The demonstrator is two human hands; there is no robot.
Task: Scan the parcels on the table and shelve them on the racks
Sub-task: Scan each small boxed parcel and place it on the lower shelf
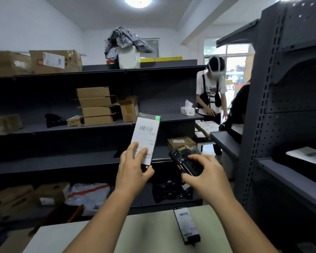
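Two hands work together above the worktop (102,232): the left hand (133,168) has its grip closed round the lower end of a slim labelled parcel (146,138), tilting its barcode up toward the handheld scanner (185,164) clasped in the right hand (206,175), probably to read it. Another parcel (186,226) lies on the worktop; racks (62,128) stand behind.

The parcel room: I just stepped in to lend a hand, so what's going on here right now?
A person is scanning parcels. Their left hand holds up a slim box with its barcode label facing them, and their right hand holds a black handheld scanner beside it. A second labelled box waits on the table. The racks behind already carry cartons and bags. Another person stands farther back.
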